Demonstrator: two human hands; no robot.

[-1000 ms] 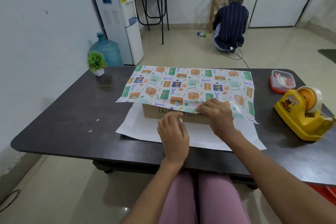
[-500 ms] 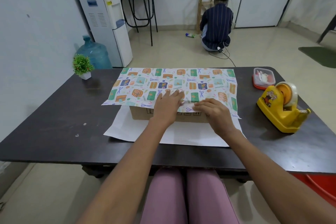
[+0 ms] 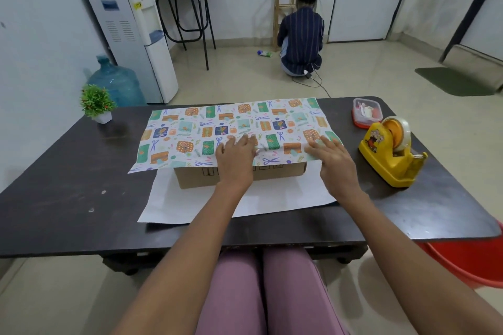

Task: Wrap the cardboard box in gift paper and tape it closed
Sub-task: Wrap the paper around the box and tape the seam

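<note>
A brown cardboard box (image 3: 196, 178) stands on the dark table (image 3: 68, 198), its near side showing. Patterned gift paper (image 3: 190, 133) is folded over the box top from the far side, and the white underside of the sheet (image 3: 266, 201) lies flat in front of the box. My left hand (image 3: 235, 156) presses flat on the paper over the middle of the box top. My right hand (image 3: 330, 159) lies flat with spread fingers on the paper at the box's right end. A yellow tape dispenser (image 3: 389, 155) stands to the right of my right hand.
A small potted plant (image 3: 96, 103) stands at the table's far left. A clear container with a red lid (image 3: 364, 113) sits at the far right. A person crouches on the floor beyond the table. A red tub (image 3: 468, 264) stands below the table's right edge.
My left hand rose from the box's near side onto the paper on top. My right hand slid right along the paper to the box's right end.
</note>
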